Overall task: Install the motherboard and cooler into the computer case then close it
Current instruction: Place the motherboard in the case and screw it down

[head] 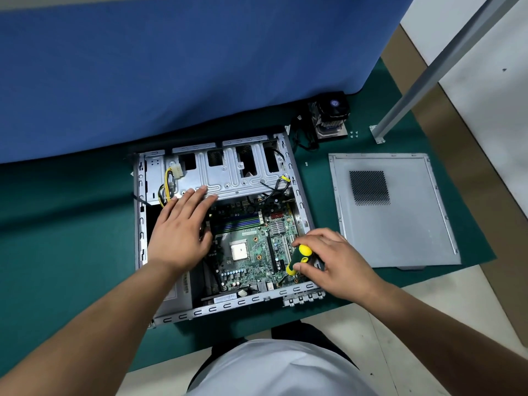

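Head cam: my right hand (331, 260) grips the screwdriver (298, 260), handle up, shaft angling down-left to the motherboard (251, 252) corner nearest me; probably on a screw, tip's too small to tell. Left hand (183, 230) flat, fingers straight, on the case (140, 224) drive cage. Board's seated. Cooler (331, 115) and side panel (400, 218) lie outside, off to the right, so right hand's nearer.

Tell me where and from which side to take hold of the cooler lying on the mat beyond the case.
Grip the cooler by the two opposite sides of its black fan housing, coming down from above. It lies tilted with the fan end raised toward the blue cloth, its base plate low on the green mat. Mind the cable trailing off its left side; probably keep fingers off the fins.
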The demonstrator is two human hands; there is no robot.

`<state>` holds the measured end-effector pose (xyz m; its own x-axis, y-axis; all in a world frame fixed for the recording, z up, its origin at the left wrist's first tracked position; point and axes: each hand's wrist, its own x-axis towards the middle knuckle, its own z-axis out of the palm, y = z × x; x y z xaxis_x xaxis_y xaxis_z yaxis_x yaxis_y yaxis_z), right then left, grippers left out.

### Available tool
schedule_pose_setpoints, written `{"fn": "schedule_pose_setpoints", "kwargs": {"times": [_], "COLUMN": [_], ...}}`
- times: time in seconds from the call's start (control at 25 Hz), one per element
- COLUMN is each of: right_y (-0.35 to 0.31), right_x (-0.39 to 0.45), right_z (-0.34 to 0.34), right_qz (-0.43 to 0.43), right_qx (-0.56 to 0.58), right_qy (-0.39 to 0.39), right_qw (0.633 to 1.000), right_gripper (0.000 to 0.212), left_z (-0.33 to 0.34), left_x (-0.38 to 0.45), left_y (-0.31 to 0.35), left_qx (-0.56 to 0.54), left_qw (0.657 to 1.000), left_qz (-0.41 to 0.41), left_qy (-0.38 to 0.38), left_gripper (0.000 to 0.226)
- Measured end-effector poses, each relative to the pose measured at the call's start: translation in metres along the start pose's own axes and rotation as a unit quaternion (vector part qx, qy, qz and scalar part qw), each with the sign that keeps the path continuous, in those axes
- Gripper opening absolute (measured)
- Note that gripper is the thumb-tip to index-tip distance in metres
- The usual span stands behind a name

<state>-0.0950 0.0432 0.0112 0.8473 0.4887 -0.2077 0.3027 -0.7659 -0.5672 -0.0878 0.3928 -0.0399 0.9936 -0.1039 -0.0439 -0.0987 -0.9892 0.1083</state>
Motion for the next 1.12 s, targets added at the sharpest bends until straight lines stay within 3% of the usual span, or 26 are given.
{"fn": "schedule_pose_setpoints", "kwargs": {"times": [0.64,0.76,0.96,1.12], "right_y": [-0.003,-0.008,-0.025,-0.041], "right_x": [-0.008,-0.005,0.000,-0.005], "right_z": [0.004,0.003,-0.006,-0.012], "right_qz": [-0.010,-0.048,-0.094,-0.094], "right_qx": [-0.024,-0.077,-0.230,-0.158], "right_qy": [0.008,0.025,-0.061,-0.125], "right_qw": [1.000,0.996,0.967,0.975], "right_gripper": [0.048,0.046,0.052,0.053], "left_z": [0.003,0.002,0.001,-0.010], "left_x": [0.000,0.000,0.000,-0.007], "left_y": [-0.001,-0.002,-0.001,0.010], "left_qx": [-0.012,-0.017,-0.045,-0.089], "left_qw": [1.000,1.000,0.999,0.995], "left_qz": [0.001,0.000,0.004,0.034], "left_qy": [0.006,0.007,0.007,0.008], "left_gripper": [0.075,0.075,0.073,0.068]}}
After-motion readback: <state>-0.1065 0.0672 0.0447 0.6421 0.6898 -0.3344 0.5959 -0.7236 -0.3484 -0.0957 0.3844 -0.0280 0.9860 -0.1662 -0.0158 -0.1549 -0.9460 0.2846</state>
